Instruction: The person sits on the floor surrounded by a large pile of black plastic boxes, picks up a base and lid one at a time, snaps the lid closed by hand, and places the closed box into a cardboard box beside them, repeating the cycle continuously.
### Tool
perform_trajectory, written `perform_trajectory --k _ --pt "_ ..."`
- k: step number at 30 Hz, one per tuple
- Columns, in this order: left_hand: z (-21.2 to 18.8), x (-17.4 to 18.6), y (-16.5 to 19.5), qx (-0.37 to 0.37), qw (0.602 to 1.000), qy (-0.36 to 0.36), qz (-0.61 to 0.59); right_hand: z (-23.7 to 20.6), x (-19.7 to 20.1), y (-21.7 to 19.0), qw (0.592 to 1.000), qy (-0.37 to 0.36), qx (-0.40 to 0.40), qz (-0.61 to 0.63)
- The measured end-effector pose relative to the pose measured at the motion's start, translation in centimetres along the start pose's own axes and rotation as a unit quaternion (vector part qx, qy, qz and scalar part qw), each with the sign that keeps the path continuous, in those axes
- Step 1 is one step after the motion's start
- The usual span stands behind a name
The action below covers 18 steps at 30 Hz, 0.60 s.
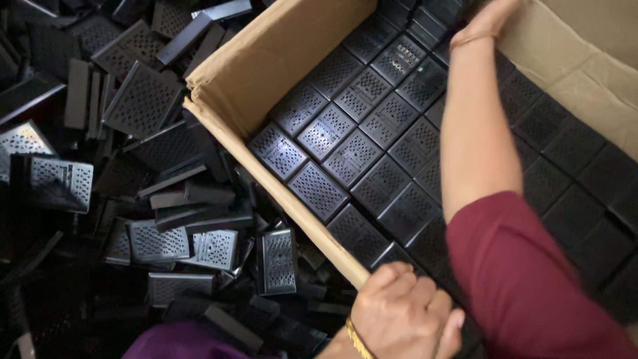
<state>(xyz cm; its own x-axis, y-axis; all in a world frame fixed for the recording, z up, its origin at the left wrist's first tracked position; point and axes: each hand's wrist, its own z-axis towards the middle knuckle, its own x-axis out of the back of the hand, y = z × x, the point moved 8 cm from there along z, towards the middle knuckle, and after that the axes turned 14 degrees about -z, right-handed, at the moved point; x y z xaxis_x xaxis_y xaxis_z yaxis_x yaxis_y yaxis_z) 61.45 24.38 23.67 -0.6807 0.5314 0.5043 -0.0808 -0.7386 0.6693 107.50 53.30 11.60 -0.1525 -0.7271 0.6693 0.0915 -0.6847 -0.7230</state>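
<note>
Though apart, hands (405,312) (488,20) at box (266,60) walls

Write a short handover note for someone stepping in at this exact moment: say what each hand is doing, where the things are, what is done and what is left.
Left hand: closed over the near edge of the cardboard box, at the bottom of the view.
Right hand: arm stretched across the box, hand at the far side near the flap; whether it grips anything cannot be told.
Things: black perforated plastic covers lie flat in tidy rows inside the box.
Done: the visible layer in the box looks nearly full.
Left: a large loose pile of the same covers lies jumbled outside the box, on its left.
</note>
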Motion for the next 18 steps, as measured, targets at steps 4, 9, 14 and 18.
perform_trajectory --k 4,9,14,18 --pt "0.4 0.3 0.4 0.009 1.0 0.019 -0.007 -2.7 -1.3 -0.1 0.991 -0.133 0.02 -0.022" --pt "0.5 0.4 0.8 0.0 0.999 0.041 0.028 -2.8 0.8 -1.1 0.98 -0.199 0.009 -0.027" --pt "1.5 0.6 0.9 0.002 0.999 0.039 0.032 -9.6 5.8 -1.9 0.96 -0.157 0.21 0.095" --pt "0.0 1.7 1.9 -0.002 0.999 -0.024 0.038 -23.4 14.0 1.1 0.838 -0.218 0.462 0.191"
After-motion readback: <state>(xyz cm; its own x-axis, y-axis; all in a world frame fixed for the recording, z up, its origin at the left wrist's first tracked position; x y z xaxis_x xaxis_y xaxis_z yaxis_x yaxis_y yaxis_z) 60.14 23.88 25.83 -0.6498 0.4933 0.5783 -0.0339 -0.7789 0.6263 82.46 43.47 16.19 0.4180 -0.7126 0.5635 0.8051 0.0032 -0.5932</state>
